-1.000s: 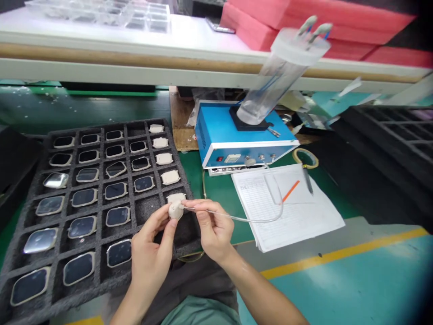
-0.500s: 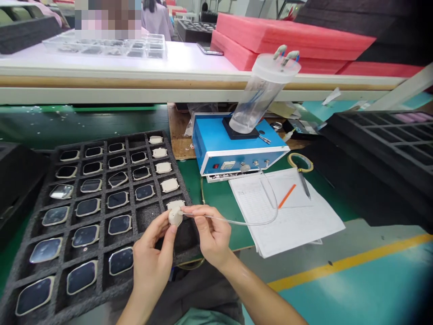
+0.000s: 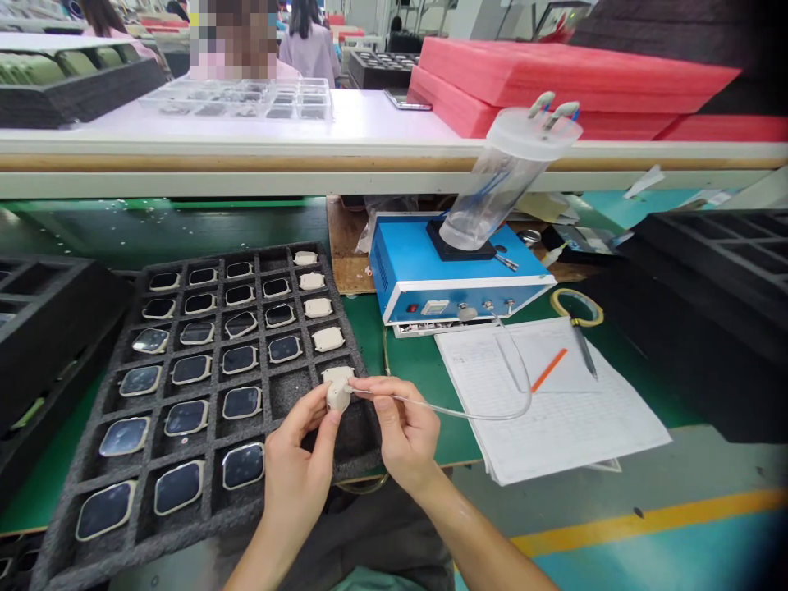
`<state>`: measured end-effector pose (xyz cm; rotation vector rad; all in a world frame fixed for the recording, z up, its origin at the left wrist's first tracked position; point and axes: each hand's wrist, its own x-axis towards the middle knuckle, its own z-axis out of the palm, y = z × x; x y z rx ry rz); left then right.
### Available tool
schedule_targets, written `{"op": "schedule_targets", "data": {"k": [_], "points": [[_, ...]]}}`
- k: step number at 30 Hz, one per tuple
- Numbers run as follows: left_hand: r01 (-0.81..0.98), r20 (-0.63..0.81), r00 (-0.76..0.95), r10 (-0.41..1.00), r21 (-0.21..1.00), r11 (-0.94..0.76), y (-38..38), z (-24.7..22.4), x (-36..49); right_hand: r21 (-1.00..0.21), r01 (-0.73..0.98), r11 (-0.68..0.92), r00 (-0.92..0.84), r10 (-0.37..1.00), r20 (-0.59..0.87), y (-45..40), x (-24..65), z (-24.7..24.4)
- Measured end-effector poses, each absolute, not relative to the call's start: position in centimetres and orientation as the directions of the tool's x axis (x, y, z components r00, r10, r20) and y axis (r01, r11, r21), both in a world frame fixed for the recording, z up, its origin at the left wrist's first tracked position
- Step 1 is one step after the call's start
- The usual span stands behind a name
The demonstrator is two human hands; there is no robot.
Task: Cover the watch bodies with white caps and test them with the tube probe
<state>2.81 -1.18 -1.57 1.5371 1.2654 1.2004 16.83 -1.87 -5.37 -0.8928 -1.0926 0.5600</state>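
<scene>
Swung slightly left since the earlier frame, the view shows the left hand (image 3: 301,460) pinching a beige watch case (image 3: 338,397) over the right side of a foam tray (image 3: 289,396) while the right hand (image 3: 410,435) holds a clear tube (image 3: 477,417) to it.

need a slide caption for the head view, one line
Left hand holds a small pale piece, right hand holds a clear tube to it, by a dark foam tray of watch-like units.
</scene>
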Motion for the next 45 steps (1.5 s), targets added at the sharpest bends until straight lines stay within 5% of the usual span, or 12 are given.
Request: {"op": "schedule_targets", "data": {"k": [38,42,45], "points": [[0.281,0.173,0.064,0.983,0.942,-0.184,-1.0,-2.5,2.4,-0.829,-0.002,0.56,0.361,0.773,0.521,-1.7,16.9,-5.3],[0.426,0.255,0.081,0.963,0.865,-0.265,-1.1,-2.0,2.5,-0.821,-0.012,0.571,0.391,0.758,0.522,-2.1,17.0,-5.5],[0.628,0.321,0.248,0.914,0.665,-0.404,-2.0,-0.9,2.8,-0.808,-0.033,0.588,0.539,0.691,0.481,-2.4,17.0,-5.5]]}}
